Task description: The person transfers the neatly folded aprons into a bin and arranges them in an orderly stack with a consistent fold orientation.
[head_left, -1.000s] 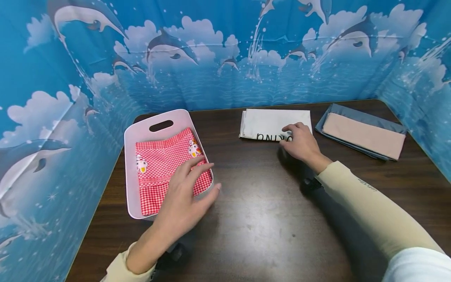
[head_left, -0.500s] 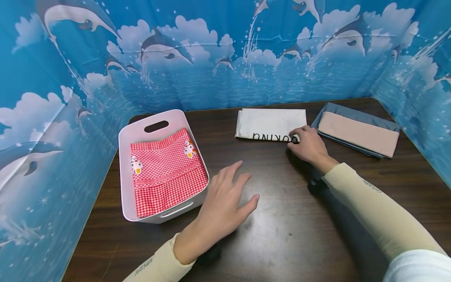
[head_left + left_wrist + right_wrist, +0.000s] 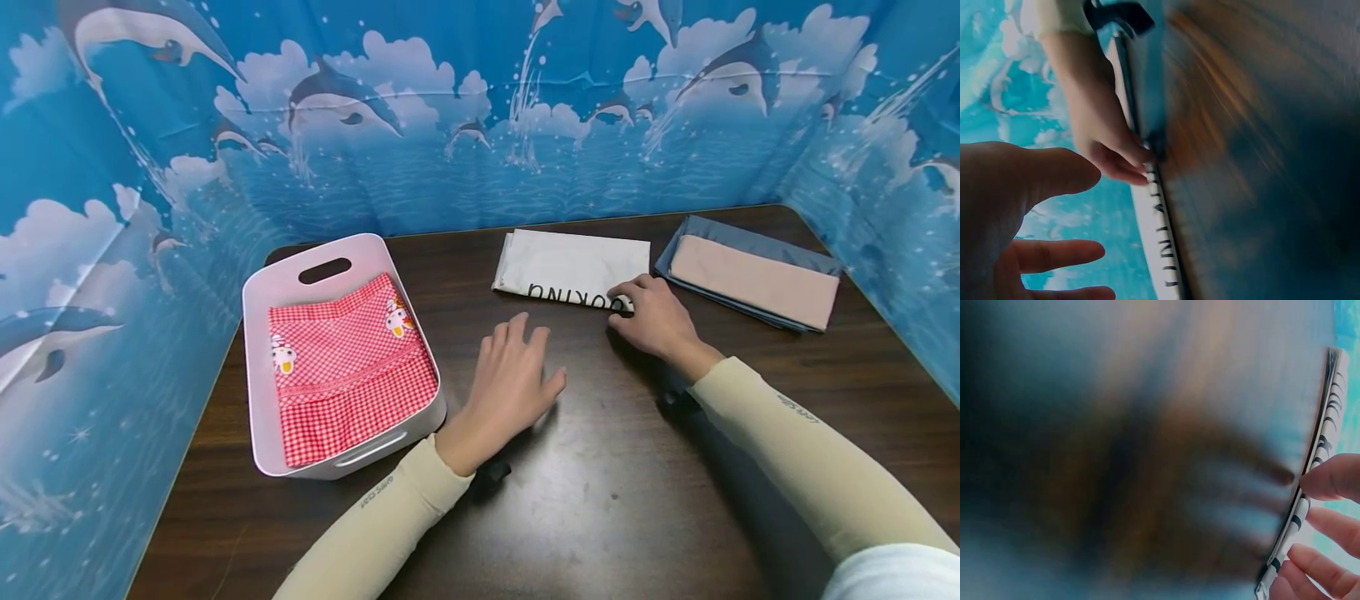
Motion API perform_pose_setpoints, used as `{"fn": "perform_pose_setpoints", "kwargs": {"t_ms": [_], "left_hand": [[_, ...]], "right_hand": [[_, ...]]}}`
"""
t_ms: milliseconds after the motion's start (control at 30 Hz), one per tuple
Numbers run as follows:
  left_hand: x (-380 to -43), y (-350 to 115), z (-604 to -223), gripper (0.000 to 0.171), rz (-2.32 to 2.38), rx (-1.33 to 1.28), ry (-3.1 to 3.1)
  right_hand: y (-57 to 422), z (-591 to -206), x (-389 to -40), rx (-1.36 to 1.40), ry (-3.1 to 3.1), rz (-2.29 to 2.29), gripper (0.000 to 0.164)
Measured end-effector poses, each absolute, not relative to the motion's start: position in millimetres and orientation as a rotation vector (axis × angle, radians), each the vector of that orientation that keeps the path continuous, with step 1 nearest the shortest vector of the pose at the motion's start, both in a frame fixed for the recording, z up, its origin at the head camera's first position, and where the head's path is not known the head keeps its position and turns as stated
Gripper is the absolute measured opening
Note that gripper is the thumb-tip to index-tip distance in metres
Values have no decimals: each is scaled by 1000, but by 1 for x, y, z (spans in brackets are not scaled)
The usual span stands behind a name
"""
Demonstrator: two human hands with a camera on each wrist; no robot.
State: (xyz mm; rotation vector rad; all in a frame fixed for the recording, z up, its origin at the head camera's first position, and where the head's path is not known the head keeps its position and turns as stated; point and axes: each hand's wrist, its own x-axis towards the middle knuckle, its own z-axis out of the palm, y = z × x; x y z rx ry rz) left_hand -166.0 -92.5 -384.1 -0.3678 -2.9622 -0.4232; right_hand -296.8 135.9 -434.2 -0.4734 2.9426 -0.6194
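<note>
A white folded cloth (image 3: 570, 262) with black lettering lies toward the back of the table. At its near right edge my right hand (image 3: 655, 315) pinches the fold; in the right wrist view the thumb (image 3: 1335, 478) and fingertips meet at the lettered edge. My left hand (image 3: 513, 379), fingers spread and holding nothing, hovers over the table between the bin and the cloth. A pale pink bin (image 3: 250, 367) stands left of it, with a red gingham cloth (image 3: 352, 367) bearing rabbit pictures folded inside.
A folded grey-blue and beige cloth (image 3: 753, 279) lies at the back right, beside the white one. The dark wooden table (image 3: 570, 533) is bordered at the back and sides by a blue dolphin-print curtain (image 3: 420, 167).
My left hand has moved right, away from over the bin toward the white cloth. My right hand has slid to the cloth's near right corner, and the cloth has turned slightly, that corner coming nearer.
</note>
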Motion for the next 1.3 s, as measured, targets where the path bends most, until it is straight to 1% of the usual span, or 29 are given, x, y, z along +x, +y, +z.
{"fn": "perform_pose_setpoints", "kwargs": {"t_ms": [267, 367, 600, 733, 933, 1100, 1167, 1300], "left_hand": [[-198, -94, -390, 56, -361, -225, -3067], [-207, -96, -392, 55, -369, -192, -3098], [-216, -100, -405, 48, -378, -178, -3147], [-217, -101, -412, 46, -402, -188, -3186], [-220, -99, -417, 46, -406, -204, -3233], [-222, -96, -418, 56, -332, -208, -3289], [-222, -95, -418, 61, -304, -201, -3305], [-221, -93, -416, 64, -312, -191, -3330]], "right_hand": [[131, -431, -273, -593, 2927, -600, 41], [127, -430, -261, -654, 2933, -601, 38], [116, -428, -234, -798, 2888, -703, 29], [113, -428, -226, -849, 2883, -719, 26], [117, -429, -226, -848, 2910, -697, 23], [123, -428, -236, -866, 2971, -652, 21], [127, -427, -242, -850, 2999, -617, 24], [134, -426, -252, -765, 3013, -539, 35]]}}
